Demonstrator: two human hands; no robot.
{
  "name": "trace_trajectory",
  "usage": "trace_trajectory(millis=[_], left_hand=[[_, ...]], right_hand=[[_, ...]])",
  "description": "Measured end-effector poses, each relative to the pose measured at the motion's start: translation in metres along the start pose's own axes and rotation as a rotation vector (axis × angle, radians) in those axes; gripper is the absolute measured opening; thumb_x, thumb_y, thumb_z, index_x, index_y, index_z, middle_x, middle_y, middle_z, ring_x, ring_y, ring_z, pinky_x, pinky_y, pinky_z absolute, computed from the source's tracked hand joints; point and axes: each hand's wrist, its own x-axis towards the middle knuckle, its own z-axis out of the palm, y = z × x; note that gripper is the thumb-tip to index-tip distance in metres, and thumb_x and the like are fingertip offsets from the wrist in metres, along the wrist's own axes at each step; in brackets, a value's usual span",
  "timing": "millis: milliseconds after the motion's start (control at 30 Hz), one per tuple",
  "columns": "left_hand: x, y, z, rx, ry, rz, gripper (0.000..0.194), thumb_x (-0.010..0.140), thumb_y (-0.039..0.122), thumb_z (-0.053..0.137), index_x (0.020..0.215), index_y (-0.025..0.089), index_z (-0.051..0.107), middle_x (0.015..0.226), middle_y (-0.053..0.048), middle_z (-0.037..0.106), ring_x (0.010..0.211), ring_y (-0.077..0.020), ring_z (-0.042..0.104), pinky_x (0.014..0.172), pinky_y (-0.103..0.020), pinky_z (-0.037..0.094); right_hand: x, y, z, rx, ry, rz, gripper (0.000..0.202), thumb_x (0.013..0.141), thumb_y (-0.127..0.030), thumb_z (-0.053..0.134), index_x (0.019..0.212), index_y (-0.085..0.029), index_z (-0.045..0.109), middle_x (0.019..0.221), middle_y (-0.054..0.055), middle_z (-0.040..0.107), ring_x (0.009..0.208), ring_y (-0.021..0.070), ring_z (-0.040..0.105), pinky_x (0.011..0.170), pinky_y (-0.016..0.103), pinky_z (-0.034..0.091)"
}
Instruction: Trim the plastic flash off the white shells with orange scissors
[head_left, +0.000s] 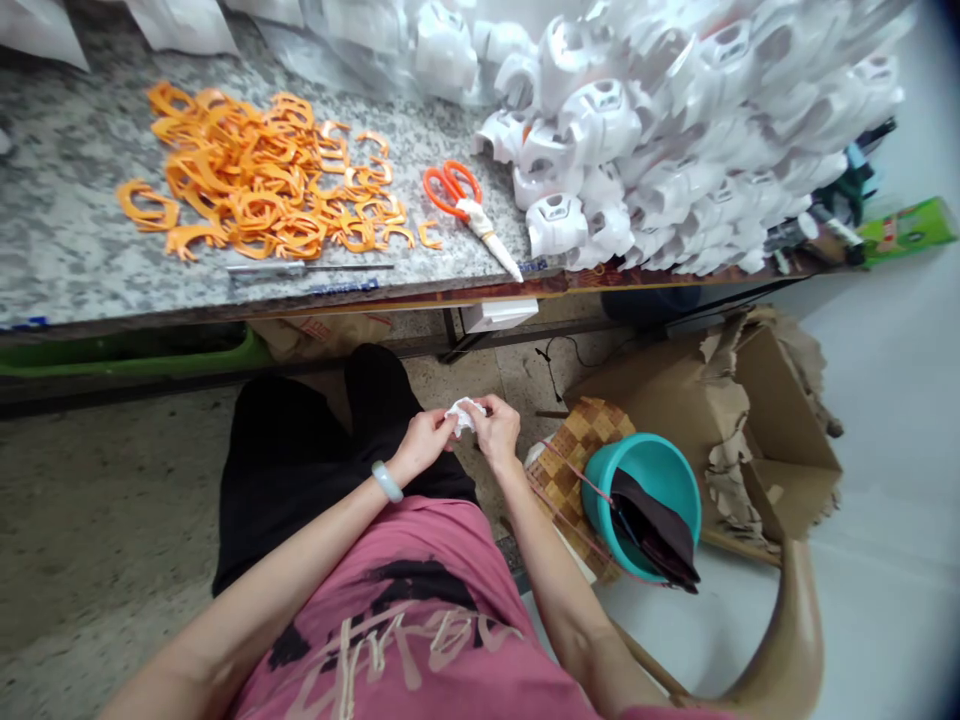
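Note:
A small crumpled white piece point(466, 413), perhaps tissue or cloth, is pinched between both hands above my lap. My left hand point(425, 440), with a pale bangle at its wrist, grips the left side of it. On its right side are the closed fingers of my right hand point(498, 430). Up on the speckled table point(75, 200) lies a heap of orange curved plastic parts point(262, 180). Scissors point(469, 205) with orange handles and white-wrapped blades rest to the right of the heap. A thin metal tool point(300, 268) lies along the front edge.
White plastic shells point(600, 120) are piled high at the table's back right. Below on the right stand a teal bucket point(600, 480) holding a dark bag, a woven basket point(577, 450) and a torn cardboard box point(787, 400). A green bin point(255, 355) is under the table.

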Motion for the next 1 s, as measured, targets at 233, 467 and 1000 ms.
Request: trace_trajectory(millis=[233,467,1000], left_hand=[[0.003,-0.007,0.002,-0.205,0.011,0.009,0.053,0.076,0.059,0.054,0.095,0.011,0.067,0.089,-0.009,0.07,0.081,-0.0204,0.064,0.072,-0.031,0.052],[0.004,-0.009,-0.004,-0.208,0.016,0.028,0.049,0.074,0.056,0.057,0.091,0.012,0.069,0.086,-0.008,0.07,0.078,-0.0198,0.062,0.065,-0.027,0.049],[0.007,-0.012,-0.009,-0.193,0.144,-0.15,0.045,0.064,0.049,0.072,0.084,0.01,0.067,0.078,-0.01,0.071,0.07,-0.0214,0.068,0.051,-0.025,0.052]], right_hand=[[-0.025,-0.016,0.015,0.251,-0.12,-0.045,0.049,0.091,-0.05,0.035,0.093,-0.018,0.072,0.111,0.008,0.065,0.105,0.0185,0.056,0.091,0.031,0.043],[-0.013,0.008,0.005,0.388,-0.185,0.155,0.056,0.085,-0.056,0.044,0.12,-0.016,0.063,0.117,0.009,0.065,0.086,0.0174,0.063,0.058,0.024,0.049],[-0.009,0.011,0.015,0.13,-0.13,0.072,0.031,0.074,-0.045,0.063,0.084,-0.019,0.075,0.072,0.003,0.072,0.062,0.0162,0.062,0.061,0.026,0.047]])
